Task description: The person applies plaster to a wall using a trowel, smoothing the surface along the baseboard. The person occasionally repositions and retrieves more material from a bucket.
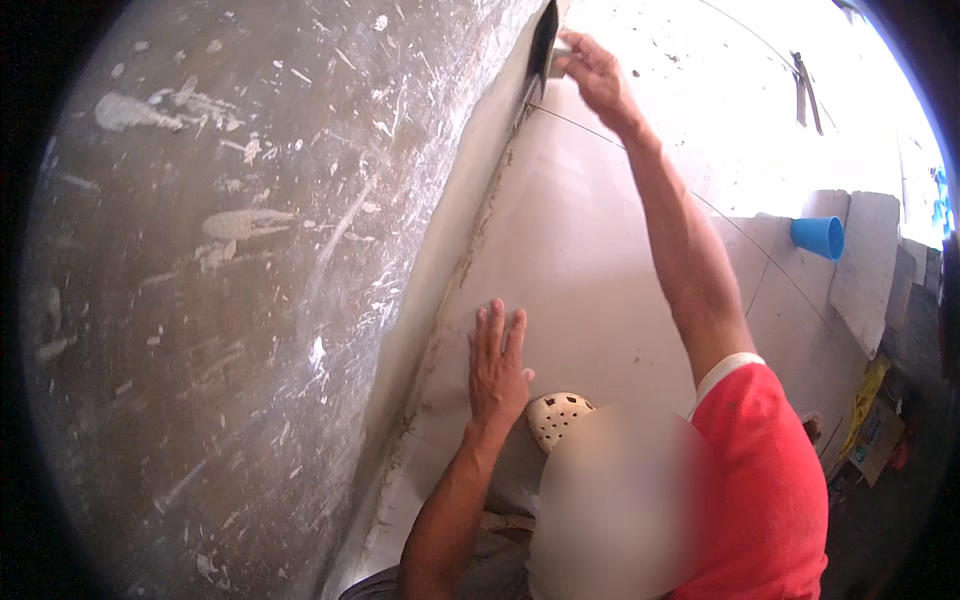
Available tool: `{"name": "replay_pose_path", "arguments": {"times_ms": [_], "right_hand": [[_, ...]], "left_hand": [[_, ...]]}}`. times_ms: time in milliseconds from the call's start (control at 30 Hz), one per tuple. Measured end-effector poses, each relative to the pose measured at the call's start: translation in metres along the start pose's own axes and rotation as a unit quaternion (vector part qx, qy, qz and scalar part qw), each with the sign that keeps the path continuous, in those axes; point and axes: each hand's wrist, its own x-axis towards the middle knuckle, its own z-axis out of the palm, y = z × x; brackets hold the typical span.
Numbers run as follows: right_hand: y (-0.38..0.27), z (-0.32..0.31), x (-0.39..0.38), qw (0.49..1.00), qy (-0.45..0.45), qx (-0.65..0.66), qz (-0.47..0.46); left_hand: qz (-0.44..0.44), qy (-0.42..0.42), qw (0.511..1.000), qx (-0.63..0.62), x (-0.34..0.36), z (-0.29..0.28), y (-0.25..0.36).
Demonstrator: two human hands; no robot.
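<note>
My right hand [597, 75] is stretched out far ahead, with its fingers closed round the handle of a trowel [544, 45]. The dark blade stands edge-up against the pale plaster band [440, 235] along the foot of the wall. Nearer to me, my left hand [495, 365] rests on the light floor tiles [560, 220], its fingers stretched out and nothing in it. A cream clog with holes [557, 420] shows just right of that hand.
A grey wall [250, 290] with whitish splatters fills the left side. On the right lie a blue cup [818, 237], pale tile pieces [868, 265] and a yellow wrapper [866, 400]. Rough plaster crumbs edge the tiles along the wall. Strong light washes out the far right.
</note>
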Motion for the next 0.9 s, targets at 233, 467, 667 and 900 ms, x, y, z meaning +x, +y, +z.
{"name": "replay_pose_path", "arguments": {"times_ms": [233, 467, 667, 900], "right_hand": [[-0.055, 0.062, -0.092, 1.000, -0.009, -0.022, -0.016], [-0.104, 0.079, -0.172, 0.993, -0.118, 0.002, -0.015], [-0.074, 0.028, -0.141, 0.952, 0.002, 0.304, 0.038], [-0.027, 0.018, -0.075, 0.986, -0.037, 0.156, 0.040]], "left_hand": [[-0.003, 0.006, 1.000, 0.007, 0.003, 0.003, 0.000], [0.031, 0.025, 0.999, -0.013, -0.003, 0.001, -0.008], [0.034, 0.014, 0.999, -0.014, -0.026, 0.005, -0.018], [0.038, -0.018, 0.999, 0.021, -0.077, -0.010, -0.047]]}}
